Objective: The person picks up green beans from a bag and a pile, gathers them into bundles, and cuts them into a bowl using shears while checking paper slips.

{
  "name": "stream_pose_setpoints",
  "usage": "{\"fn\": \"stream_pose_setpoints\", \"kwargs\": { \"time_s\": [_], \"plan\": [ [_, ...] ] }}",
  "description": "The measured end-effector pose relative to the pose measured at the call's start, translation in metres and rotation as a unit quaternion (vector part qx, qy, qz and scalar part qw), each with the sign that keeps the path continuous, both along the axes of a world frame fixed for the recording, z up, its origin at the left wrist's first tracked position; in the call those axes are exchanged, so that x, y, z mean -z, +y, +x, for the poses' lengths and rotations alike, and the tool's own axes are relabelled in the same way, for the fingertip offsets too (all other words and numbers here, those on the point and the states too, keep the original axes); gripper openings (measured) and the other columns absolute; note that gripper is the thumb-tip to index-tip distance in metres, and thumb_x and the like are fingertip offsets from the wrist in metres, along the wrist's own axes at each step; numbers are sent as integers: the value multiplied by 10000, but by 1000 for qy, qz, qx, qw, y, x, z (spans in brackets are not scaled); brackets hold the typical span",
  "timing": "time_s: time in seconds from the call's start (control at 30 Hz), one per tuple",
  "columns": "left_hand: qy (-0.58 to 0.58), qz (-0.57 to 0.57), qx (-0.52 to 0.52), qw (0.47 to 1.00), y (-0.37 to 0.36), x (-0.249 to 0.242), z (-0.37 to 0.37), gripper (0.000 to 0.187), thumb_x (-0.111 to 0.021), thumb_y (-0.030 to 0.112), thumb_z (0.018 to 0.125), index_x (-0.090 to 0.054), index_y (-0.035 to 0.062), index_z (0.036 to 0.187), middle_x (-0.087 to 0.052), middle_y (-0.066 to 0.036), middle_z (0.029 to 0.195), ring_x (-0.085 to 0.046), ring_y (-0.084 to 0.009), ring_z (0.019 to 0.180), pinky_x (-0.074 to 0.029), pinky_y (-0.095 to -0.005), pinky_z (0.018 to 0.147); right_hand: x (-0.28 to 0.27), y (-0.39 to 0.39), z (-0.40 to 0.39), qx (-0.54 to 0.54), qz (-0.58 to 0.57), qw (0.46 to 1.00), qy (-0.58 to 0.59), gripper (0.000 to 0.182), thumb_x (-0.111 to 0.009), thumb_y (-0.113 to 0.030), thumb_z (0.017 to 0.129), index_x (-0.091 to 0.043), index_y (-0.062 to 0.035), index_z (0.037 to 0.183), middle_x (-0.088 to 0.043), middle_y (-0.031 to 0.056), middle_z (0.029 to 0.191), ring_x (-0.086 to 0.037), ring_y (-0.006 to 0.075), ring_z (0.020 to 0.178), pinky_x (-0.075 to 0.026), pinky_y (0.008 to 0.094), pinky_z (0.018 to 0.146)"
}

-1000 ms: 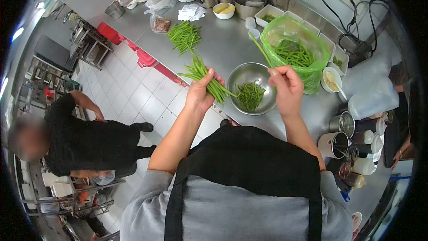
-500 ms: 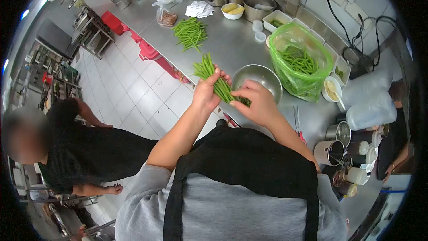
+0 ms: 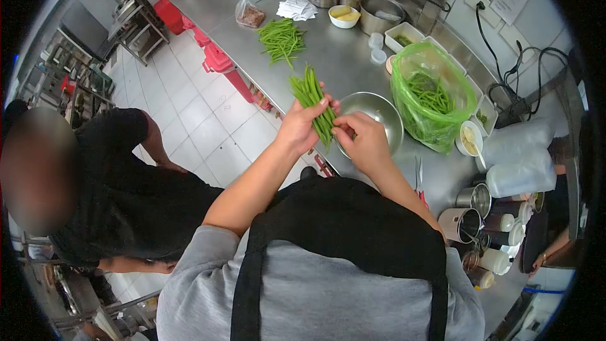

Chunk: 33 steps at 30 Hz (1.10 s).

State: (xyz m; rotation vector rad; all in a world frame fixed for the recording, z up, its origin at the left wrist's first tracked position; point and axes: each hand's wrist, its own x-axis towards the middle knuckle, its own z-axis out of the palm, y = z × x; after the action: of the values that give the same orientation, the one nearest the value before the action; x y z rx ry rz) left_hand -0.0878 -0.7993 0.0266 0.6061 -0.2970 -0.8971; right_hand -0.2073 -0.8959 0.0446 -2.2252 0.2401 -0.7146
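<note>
A bundle of green beans (image 3: 307,91) is gripped in my left hand (image 3: 302,127), with the tips pointing away from me and the other ends hanging below the palm. My right hand (image 3: 367,144) is closed in a pinch at the lower side of the bundle; what its fingertips hold is hidden. Just beyond the right hand stands a steel mixing bowl (image 3: 392,113), partly covered by that hand. Farther up the counter lies a loose pile of green beans (image 3: 281,39). More beans fill an open green plastic bag (image 3: 410,127) right of the bowl.
Scissors (image 3: 419,180) lie by my right forearm on the steel counter (image 3: 338,57). A small white bowl with a spoon (image 3: 468,139), jars and pots (image 3: 461,222) stand at right. A pot (image 3: 380,19) is at the back. Close on my left stands a person in black (image 3: 126,183).
The bundle has tipped more upright, and my right hand has shifted slightly beside its lower end. The person on the left has come nearer. My view has shifted a little.
</note>
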Motion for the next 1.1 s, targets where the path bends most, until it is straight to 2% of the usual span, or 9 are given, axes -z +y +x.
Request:
{"fn": "stream_pose_setpoints", "kwargs": {
  "time_s": [0.23, 0.33, 0.43, 0.5, 0.6, 0.77, 0.87, 0.97, 1.1],
  "plan": [
    [24, 59, -54, 997, -14, 8, -3, 302, -574, 13, 834, -435, 71, 1095, -532, -61, 845, -553, -209, 806, -498, -369, 761, 15, 0, 3, 30, -134, 990, -33, 127, -670, -95, 683, -601, -63, 785, -558, 82, 753, -566, 265, 679, -456, 351, 584],
    [8, 101, -108, 989, -21, 8, -5, 281, -586, 10, 823, -442, 62, 1058, -530, -58, 816, -558, -201, 750, -499, -348, 695, 8, -6, 1, 1, -21, 997, 78, 117, -651, -99, 713, -576, -66, 796, -560, 71, 786, -567, 229, 710, -457, 346, 603],
    [-65, 81, -185, 977, -29, -2, -6, 281, -593, 0, 809, -444, 57, 1041, -527, -56, 813, -556, -188, 727, -492, -329, 657, 24, -19, 6, 29, 161, 986, -21, 120, -610, -123, 774, -576, -71, 878, -575, 57, 865, -567, 190, 812, -453, 310, 680],
    [-108, 79, -207, 969, -36, -20, -21, 256, -608, -6, 793, -470, 54, 1001, -534, -38, 829, -556, -157, 741, -476, -296, 657, 25, -17, 8, 37, 524, 850, -38, 321, -501, -321, 881, -525, -93, 1106, -564, 64, 1004, -542, 189, 937, -418, 308, 830],
    [-189, 86, -197, 958, -45, -35, -40, 241, -622, -5, 781, -490, 49, 975, -546, -26, 850, -553, -134, 760, -466, -277, 667, 10, -4, 4, -6, 863, 503, -49, 445, -411, -385, 919, -431, -92, 1254, -520, 85, 1183, -513, 226, 1069, -378, 363, 959],
    [-331, 70, -169, 926, -67, -26, -61, 222, -625, -24, 748, -514, 27, 934, -553, -25, 857, -541, -106, 790, -456, -252, 696, 21, -24, 6, -125, 794, 555, -213, 357, -382, -270, 938, -478, -47, 1200, -531, 110, 1196, -513, 240, 1094, -384, 365, 964],
    [-499, 143, -208, 829, -70, -18, -50, 244, -636, -19, 722, -514, 13, 932, -549, -35, 856, -543, -124, 804, -454, -269, 735, 14, -32, 11, -102, 803, 544, -222, 359, -369, -276, 938, -501, -29, 1161, -539, 112, 1183, -523, 238, 1073, -399, 370, 950],
    [-400, 112, -168, 894, -73, -12, -54, 301, -648, -1, 704, -510, 13, 971, -554, -56, 864, -552, -165, 831, -450, -306, 771, 14, -30, 6, -113, 816, 519, -229, 357, -377, -282, 935, -507, -30, 1152, -548, 111, 1163, -520, 236, 1077, -403, 372, 945],
    [-621, 181, -291, 704, -65, -25, -58, 455, -740, 84, 667, -490, 43, 1046, -563, -80, 937, -558, -208, 882, -446, -326, 792, 38, -28, 9, -178, 774, 566, -221, 358, -394, -308, 939, -473, -64, 1189, -523, 74, 1181, -512, 204, 1082, -405, 350, 943]
  ]
}}
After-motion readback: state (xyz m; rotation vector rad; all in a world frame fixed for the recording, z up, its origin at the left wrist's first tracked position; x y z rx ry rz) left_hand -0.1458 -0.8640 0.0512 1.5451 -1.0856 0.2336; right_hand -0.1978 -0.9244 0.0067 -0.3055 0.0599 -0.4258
